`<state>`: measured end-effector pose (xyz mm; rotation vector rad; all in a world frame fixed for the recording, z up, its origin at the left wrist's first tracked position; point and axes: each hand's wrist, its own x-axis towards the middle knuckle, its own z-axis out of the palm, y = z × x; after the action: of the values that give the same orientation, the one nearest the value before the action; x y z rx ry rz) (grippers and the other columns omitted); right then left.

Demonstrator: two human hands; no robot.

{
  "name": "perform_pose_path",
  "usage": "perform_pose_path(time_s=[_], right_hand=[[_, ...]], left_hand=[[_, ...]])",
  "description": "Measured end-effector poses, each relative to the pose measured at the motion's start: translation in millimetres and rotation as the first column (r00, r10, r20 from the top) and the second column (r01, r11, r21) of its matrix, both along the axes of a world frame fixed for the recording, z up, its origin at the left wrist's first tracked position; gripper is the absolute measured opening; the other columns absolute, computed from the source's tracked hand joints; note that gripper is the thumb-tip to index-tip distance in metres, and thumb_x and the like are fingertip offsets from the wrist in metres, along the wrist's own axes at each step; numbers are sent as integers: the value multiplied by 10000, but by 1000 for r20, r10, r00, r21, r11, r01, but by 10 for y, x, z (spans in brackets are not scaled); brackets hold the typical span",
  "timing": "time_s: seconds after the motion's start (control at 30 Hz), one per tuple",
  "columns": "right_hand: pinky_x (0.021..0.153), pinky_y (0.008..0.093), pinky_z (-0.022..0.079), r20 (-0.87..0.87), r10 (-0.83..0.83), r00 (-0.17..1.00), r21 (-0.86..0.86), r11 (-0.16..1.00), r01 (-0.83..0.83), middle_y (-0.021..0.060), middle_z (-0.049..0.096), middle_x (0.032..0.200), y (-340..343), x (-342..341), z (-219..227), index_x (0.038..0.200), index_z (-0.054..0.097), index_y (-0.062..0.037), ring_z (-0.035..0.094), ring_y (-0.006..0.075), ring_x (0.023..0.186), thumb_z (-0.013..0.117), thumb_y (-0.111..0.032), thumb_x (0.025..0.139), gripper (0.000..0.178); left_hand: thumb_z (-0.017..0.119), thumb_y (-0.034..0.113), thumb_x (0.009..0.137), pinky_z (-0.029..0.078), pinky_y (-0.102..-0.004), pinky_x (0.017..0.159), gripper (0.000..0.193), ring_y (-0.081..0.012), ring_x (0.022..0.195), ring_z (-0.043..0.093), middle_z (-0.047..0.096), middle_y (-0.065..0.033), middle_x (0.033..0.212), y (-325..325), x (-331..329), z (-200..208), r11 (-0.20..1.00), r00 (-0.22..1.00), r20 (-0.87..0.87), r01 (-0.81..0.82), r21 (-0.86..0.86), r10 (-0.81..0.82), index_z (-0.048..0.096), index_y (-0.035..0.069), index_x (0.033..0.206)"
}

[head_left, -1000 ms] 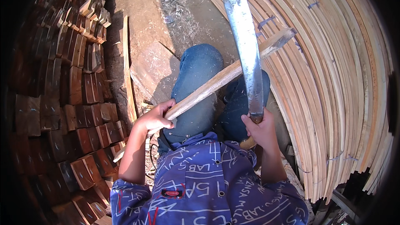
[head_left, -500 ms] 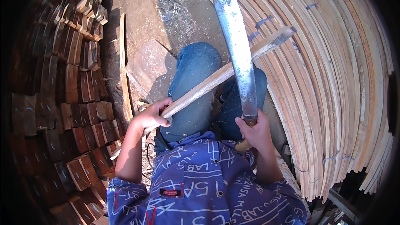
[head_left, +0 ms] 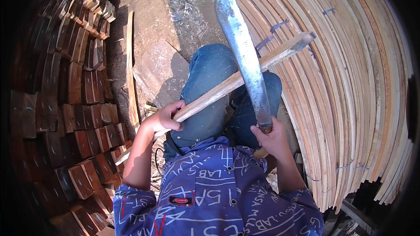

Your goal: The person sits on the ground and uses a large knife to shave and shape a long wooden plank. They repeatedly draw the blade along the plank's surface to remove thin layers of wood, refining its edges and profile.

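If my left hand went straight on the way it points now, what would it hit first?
Most likely your left leg in blue jeans, which lies just ahead of the left hand with the wooden stick in its grip. Depth is unclear, though, so the hand might pass above it.

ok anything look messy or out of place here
A single wooden strip lies alone at left, apart from the bundled strips at right. Wood shavings litter the ground ahead, and the far end of the held wooden stick looks greyer than the rest.
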<state>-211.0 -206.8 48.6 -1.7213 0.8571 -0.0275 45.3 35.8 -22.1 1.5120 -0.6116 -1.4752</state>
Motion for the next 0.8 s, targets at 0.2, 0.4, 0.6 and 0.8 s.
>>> perform_pose_path(time_s=[0.2,0.4,0.6,0.8], right_hand=[[586,265,464,15,29,999,-1,1000,-29,-8,594,699,-106,33,198,1021,599,5,555,76,649,715,-46,849,214],[534,263,451,-79,-55,995,83,995,62,6,592,647,-54,17,122,1006,606,10,550,86,582,719,-69,853,206],[544,267,462,4,58,998,-111,992,-57,35,617,671,7,-34,66,1024,602,23,580,94,601,735,-99,845,254],[534,263,454,-58,-127,990,125,983,133,33,612,671,-73,5,144,1029,601,19,558,90,557,737,-89,841,256]], left_hand=[[704,148,549,335,-244,610,359,-93,710,412,408,41,750,39,1,10,999,998,-64,-24,44,26,499,80,835],[703,147,547,335,-245,615,357,-92,712,414,414,40,758,-8,-13,30,1000,1000,1,-24,9,24,500,81,833],[713,161,536,336,-249,666,382,-103,763,411,408,33,794,60,37,8,997,990,-140,5,79,6,509,73,847],[726,173,529,339,-257,680,404,-105,783,407,406,23,813,6,-40,-11,999,1000,11,-25,42,25,508,71,855]])
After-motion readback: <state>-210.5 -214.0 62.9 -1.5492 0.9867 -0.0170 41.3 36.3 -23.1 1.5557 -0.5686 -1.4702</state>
